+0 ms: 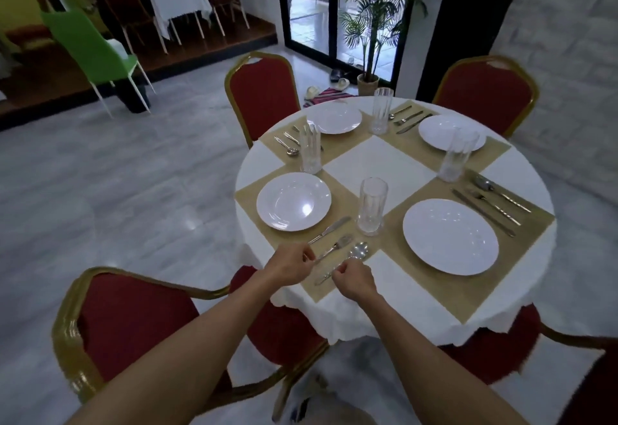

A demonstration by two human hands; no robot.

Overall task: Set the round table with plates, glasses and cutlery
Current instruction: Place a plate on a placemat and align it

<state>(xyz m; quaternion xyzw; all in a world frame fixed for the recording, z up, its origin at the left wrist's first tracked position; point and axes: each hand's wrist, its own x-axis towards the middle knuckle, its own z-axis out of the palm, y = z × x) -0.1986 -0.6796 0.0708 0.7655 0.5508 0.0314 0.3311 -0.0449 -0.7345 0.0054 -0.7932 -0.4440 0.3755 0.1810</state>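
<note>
1 fork (335,246) pinched by left hand (290,265), spoon (357,252) by right hand (355,279)

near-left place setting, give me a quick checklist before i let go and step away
1. plate on its mat: ok
2. glass upright beyond the knife tip: ok
3. knife, fork, spoon side by side: ok
4. hands off the cutlery: not ok, left hand pinches the fork, right hand pinches the spoon
5. handle ends level: cannot tell, covered by the hands
</note>
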